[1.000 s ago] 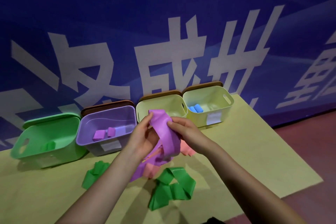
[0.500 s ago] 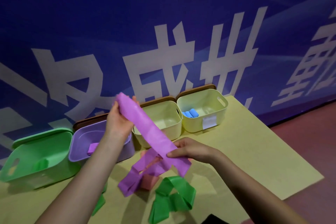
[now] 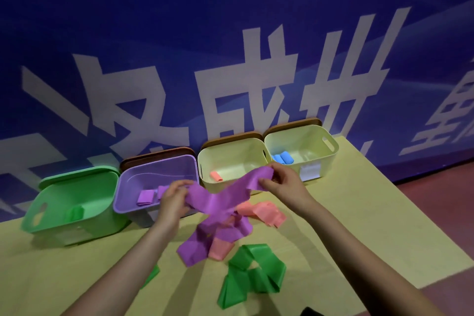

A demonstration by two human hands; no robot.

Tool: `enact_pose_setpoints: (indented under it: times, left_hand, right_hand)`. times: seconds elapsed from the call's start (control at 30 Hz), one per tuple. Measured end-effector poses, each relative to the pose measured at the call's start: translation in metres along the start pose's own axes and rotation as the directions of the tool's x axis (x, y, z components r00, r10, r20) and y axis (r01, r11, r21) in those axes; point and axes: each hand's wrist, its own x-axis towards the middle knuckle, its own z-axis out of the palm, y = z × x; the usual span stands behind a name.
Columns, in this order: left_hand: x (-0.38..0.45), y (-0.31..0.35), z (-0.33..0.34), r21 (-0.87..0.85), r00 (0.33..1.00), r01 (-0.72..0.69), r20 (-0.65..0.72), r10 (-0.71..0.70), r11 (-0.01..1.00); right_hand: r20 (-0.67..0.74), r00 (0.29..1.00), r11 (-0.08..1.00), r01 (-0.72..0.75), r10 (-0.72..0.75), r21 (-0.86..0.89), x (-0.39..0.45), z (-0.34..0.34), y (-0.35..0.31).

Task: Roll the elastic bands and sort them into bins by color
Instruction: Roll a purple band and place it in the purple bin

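- Nearest, a loose green band [image 3: 252, 278] lies folded on the yellow table [image 3: 359, 226]; a smaller green scrap [image 3: 151, 273] shows just left of the left forearm.
- Beyond it, the low end of the purple band [image 3: 218, 202] lies in a heap on the table, over a pink band [image 3: 261, 213] that spreads out to the right.
- The left hand [image 3: 173, 197] grips the purple band with curled fingers, in front of the purple bin [image 3: 123, 187].
- The right hand [image 3: 283, 182] pinches the band's other end between thumb and fingers, higher up and in front of the two cream bins.
- Between the hands the band hangs in a slack arc, off the table.
- Far row, left to right, each touching or just beside the next: green bin [image 3: 48, 215] with one green roll [image 3: 74, 213]; purple bin with purple rolls [image 3: 146, 197]; middle cream bin [image 3: 230, 151] with a pink roll [image 3: 216, 176]; right cream bin [image 3: 331, 151] with blue rolls [image 3: 283, 157].
- Behind the bins stands a blue wall [image 3: 230, 33] with large white characters.
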Motion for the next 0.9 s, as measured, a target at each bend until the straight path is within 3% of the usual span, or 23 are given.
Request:
enact_pose_setpoints:
  times: [0.1, 0.17, 0.27, 0.4, 0.6, 0.73, 0.9]
  left_hand:
    - [-0.018, -0.011, 0.016, 0.301, 0.985, -0.14, 0.144, 0.101, 0.943]
    - [-0.028, -0.006, 0.027, 0.267, 0.959, -0.242, 0.213, 0.188, 0.933]
    - [-0.04, 0.007, 0.041, 0.179, 0.906, -0.342, 0.322, 0.274, 0.923]
    - [-0.049, 0.015, 0.051, 0.091, 0.869, -0.363, 0.393, 0.301, 0.927]
    - [-0.045, 0.018, 0.052, 0.134, 0.846, -0.432, 0.403, 0.349, 0.892]
    - [-0.051, 0.02, 0.055, 0.138, 0.84, -0.443, 0.408, 0.357, 0.886]
    - [-0.05, 0.031, 0.058, -0.023, 0.864, -0.41, 0.31, 0.396, 0.912]
  right_hand:
    - [0.231, 0.967, 0.952, 0.168, -0.109, -0.255, 0.007, 0.0, -0.033]
    - [0.366, 0.918, 0.842, 0.314, -0.151, -0.44, 0.012, 0.002, -0.048]
    - [0.45, 0.878, 0.737, 0.411, -0.162, -0.536, 0.016, 0.008, -0.063]
    - [0.379, 0.904, 0.747, 0.39, -0.198, -0.539, 0.016, 0.008, -0.071]
    - [0.267, 0.938, 0.787, 0.334, -0.222, -0.519, 0.013, -0.001, -0.066]
    - [0.009, 0.963, 0.926, 0.263, -0.271, -0.269, 0.01, -0.002, -0.064]
    - [-0.029, 0.972, 0.973, 0.232, -0.232, 0.004, 0.006, -0.003, -0.072]
